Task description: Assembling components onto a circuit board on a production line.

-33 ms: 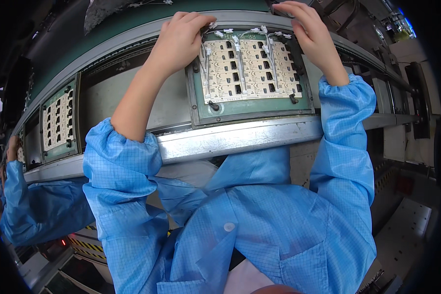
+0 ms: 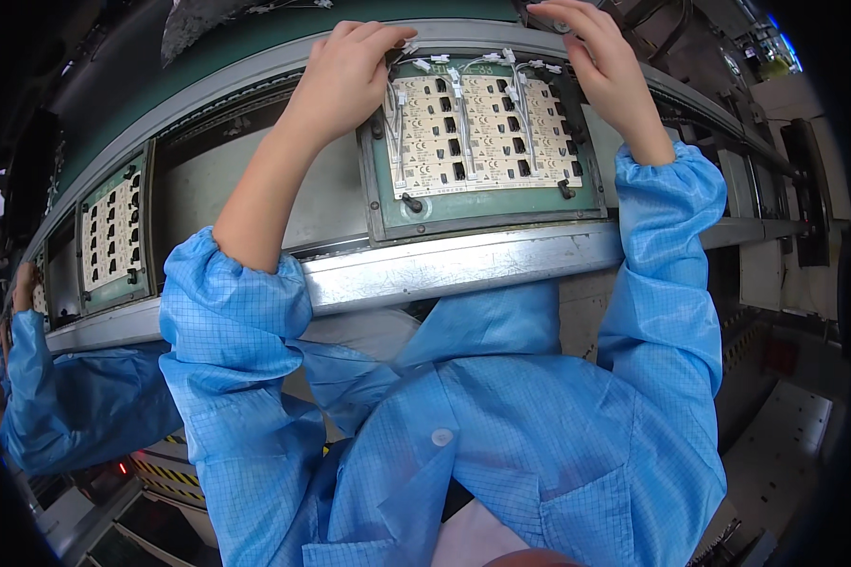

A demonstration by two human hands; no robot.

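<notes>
A cream-coloured circuit-board panel with rows of black components lies in a green fixture. Thin white wires run up across it, ending in small white connectors along the far edge. At the panel's far left corner, my left hand has its fingers curled together, with a white wire connector at the fingertips; the thumb is mostly hidden. Beyond the far right corner, my right hand hovers with thumb and bent fingers apart, and nothing shows between them.
A metal rail runs along the near side of the conveyor. A second fixture with a similar panel sits further left. A co-worker's blue sleeve and hand are at the far left. A clear bag lies beyond the far rail.
</notes>
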